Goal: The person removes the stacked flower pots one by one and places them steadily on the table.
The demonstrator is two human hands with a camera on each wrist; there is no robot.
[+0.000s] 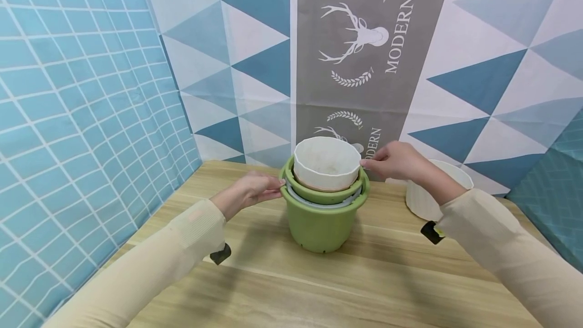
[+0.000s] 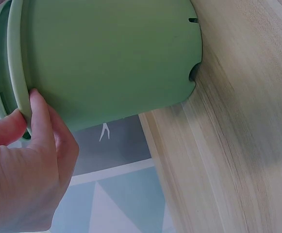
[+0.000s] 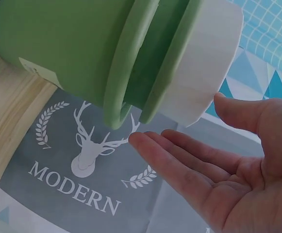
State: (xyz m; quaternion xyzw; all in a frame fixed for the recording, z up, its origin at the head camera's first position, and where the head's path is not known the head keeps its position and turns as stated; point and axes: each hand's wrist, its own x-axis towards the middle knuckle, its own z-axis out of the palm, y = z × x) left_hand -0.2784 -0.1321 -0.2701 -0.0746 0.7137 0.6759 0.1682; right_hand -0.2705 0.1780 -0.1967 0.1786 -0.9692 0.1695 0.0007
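A large green pot (image 1: pixel 321 229) stands upright on the wooden table, with a grey rim, a smaller green pot (image 1: pixel 319 196) and a white pot (image 1: pixel 327 158) nested in it. My left hand (image 1: pixel 255 189) pinches the large pot's rim on its left side; in the left wrist view the thumb and fingers of that hand (image 2: pixel 29 160) grip the green pot's (image 2: pixel 111 58) rim. On the other side my right hand (image 1: pixel 391 161) is at the white pot's rim. The right wrist view shows this hand (image 3: pixel 213 170) with fingers extended, its thumb tip beside the white pot (image 3: pixel 204 63).
Another white pot (image 1: pixel 423 199) stands at the back right, partly behind my right forearm. Behind the wooden table (image 1: pixel 291 287) hangs a patterned sheet (image 1: pixel 259 19) with triangles and deer heads. Blue tiled sheeting (image 1: pixel 68 90) covers the left side.
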